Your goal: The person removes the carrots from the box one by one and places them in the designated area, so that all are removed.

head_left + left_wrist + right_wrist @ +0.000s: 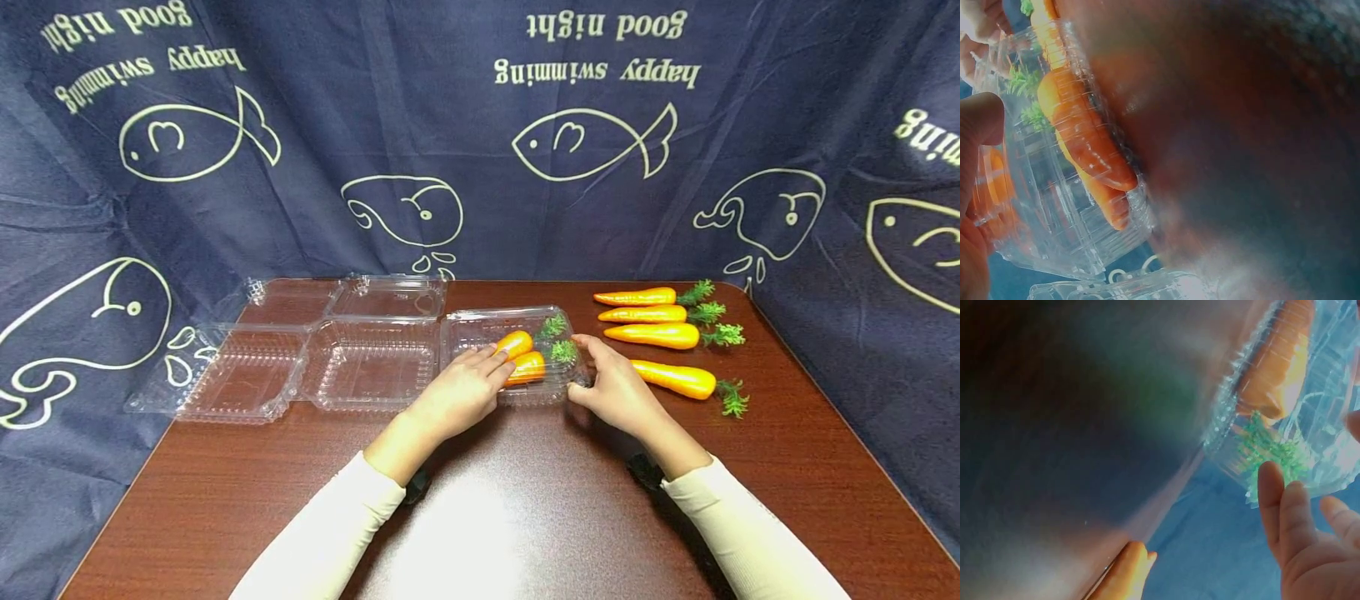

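Note:
Two orange carrots point(526, 367) with green tops lie side by side inside a clear plastic clamshell box point(468, 321). My left hand point(459, 392) lies across the box's left part, its extended fingers over the carrots. In the left wrist view the carrots point(1085, 137) show through the ribbed clear wall, and the thumb point(984, 119) is beside the plastic. At the box's right end is my right hand point(618, 392), thumb and fingers apart near the corners. The right wrist view shows its fingers point(1297, 519) fairly straight, close to a leafy top point(1272, 450).
Several loose carrots point(651, 335) lie on the right of the brown table point(480, 517), one close by the right forearm. Two more clear boxes point(375, 404) stand open at the left, lids toward the back. A dark blue printed cloth point(480, 225) hangs behind the table.

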A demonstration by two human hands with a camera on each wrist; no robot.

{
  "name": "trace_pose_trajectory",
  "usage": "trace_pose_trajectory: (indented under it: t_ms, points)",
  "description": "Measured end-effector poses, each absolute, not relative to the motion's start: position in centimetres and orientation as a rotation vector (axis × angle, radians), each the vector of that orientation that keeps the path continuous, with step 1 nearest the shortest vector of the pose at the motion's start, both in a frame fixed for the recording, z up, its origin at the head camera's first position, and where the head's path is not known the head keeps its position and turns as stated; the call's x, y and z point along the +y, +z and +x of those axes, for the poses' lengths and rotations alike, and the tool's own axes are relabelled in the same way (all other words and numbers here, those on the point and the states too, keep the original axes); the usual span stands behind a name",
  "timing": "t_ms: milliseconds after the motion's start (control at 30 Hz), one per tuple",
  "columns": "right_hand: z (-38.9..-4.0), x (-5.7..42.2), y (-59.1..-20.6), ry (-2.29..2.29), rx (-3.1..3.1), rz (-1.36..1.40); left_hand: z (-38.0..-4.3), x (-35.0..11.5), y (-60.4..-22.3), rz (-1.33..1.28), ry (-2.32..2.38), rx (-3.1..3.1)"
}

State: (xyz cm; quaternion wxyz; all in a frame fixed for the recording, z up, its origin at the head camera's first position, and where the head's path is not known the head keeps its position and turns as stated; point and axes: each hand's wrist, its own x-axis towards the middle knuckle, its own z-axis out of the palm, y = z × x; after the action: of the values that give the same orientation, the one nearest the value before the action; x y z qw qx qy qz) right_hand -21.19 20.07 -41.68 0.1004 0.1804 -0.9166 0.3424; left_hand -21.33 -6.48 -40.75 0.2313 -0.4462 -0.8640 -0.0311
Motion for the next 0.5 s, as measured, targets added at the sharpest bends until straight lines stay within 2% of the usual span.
trace_pose_trajectory:
  t_ms: [500]
  points:
    - [-20.37,20.08,-41.52,1.298,-2.794,0.237,-21.37,-6.42,-40.92,-1.228,-0.083,-2.385]
